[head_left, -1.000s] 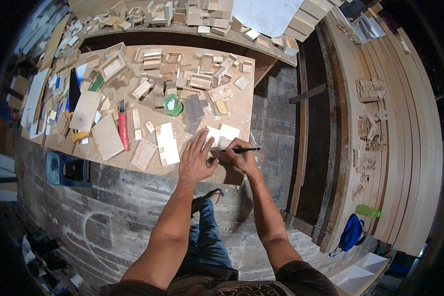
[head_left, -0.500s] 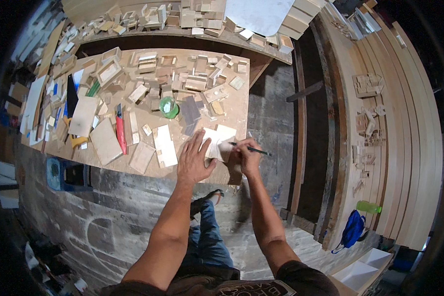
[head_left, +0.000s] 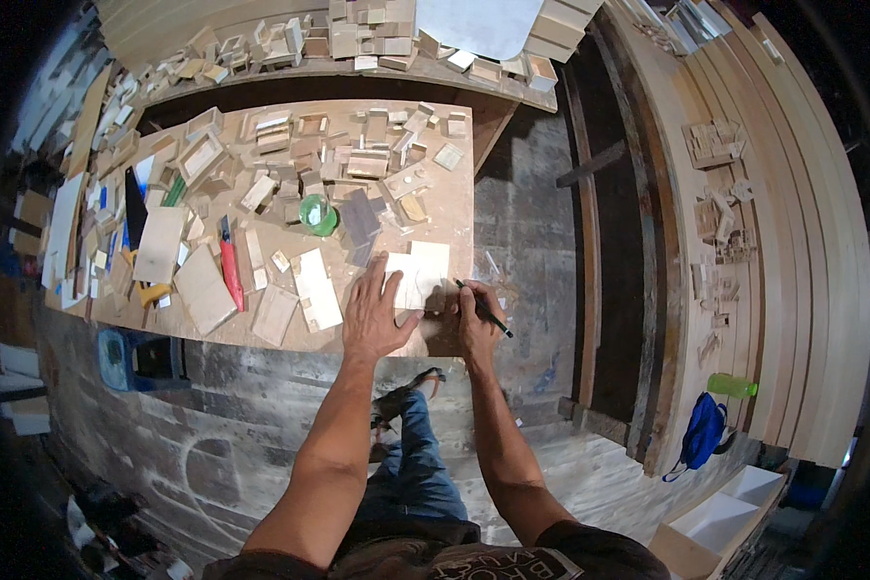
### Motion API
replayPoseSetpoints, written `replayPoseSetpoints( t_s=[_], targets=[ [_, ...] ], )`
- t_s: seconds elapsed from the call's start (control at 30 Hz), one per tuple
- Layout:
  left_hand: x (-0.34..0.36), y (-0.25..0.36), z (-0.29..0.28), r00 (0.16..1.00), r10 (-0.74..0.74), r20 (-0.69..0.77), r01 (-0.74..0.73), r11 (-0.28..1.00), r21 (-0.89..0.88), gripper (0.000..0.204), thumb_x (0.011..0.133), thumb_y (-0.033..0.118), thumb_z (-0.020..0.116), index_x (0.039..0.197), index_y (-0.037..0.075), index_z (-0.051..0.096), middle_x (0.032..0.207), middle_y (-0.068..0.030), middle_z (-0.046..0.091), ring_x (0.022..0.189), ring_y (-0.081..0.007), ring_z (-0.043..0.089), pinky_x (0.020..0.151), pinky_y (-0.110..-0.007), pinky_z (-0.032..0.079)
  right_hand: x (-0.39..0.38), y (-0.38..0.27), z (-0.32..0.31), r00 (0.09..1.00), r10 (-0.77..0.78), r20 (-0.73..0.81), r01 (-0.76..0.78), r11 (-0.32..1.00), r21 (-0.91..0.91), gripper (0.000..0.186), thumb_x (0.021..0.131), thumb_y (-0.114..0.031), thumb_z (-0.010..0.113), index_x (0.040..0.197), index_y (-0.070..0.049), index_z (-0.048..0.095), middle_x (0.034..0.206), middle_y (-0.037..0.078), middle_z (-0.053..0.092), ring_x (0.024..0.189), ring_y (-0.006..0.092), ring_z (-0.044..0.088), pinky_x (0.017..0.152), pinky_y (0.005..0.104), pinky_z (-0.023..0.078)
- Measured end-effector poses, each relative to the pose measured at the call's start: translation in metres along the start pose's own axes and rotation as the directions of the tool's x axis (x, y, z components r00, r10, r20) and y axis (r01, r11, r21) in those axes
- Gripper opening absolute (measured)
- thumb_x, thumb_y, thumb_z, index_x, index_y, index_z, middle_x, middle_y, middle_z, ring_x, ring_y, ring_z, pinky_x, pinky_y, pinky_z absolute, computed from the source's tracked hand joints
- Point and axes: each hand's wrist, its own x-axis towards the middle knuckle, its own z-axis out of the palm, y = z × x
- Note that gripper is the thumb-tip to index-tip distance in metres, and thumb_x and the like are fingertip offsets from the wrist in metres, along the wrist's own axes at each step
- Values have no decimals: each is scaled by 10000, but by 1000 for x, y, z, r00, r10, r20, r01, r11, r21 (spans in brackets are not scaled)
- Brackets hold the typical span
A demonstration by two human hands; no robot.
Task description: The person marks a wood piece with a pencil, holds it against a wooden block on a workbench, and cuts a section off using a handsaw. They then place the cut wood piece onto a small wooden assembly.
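My left hand lies spread on the table, its fingers at the left edge of a pale wooden piece with a thin dark line on it. Another pale flat piece sits against it on the far side. At the table's right edge, my right hand grips a dark pencil, tilted with one end up-left near the wood. Whether that end touches the wood I cannot tell. Left of my left hand is a pale notched board; a grey flat piece lies beyond the fingertips.
Small wooden boxes and blocks crowd the back of the worktable. A green container, a red-handled tool and a saw lie among them. Long planks line the right; a blue stool stands below the left edge.
The pencil has swung from nearly level to a steeper slant, and its end has drawn back rightward from the middle of the pale wood. My left hand stays on the wood.
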Motion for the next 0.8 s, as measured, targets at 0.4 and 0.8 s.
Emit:
replayPoseSetpoints(
  t_s=[0.4, 0.8],
  targets=[
    [-2, 1, -5, 1000, 6, 0, -6, 998, -66, 667, 770, 324, 773, 1292, 18, 494, 1576, -236, 305, 1466, -414, 308, 1193, -533, 264, -8, -10, 12, 992, -100, -81, 95, 993, -64, 250, 1058, -173, 571, 1225, 3, 632, 985, 97, 707, 838, 166, 660, 746, 300, 534],
    [-2, -1, -7, 999, -21, -23, 20, 997, -78, 663, 764, 313, 790, 1273, 7, 496, 1501, -249, 364, 1420, -433, 350, 1174, -534, 297, -6, -22, 22, 997, -70, 27, 69, 997, 45, 299, 1086, -196, 504, 1285, 19, 565, 981, 161, 724, 812, 206, 703, 777, 347, 556]
  ],
)
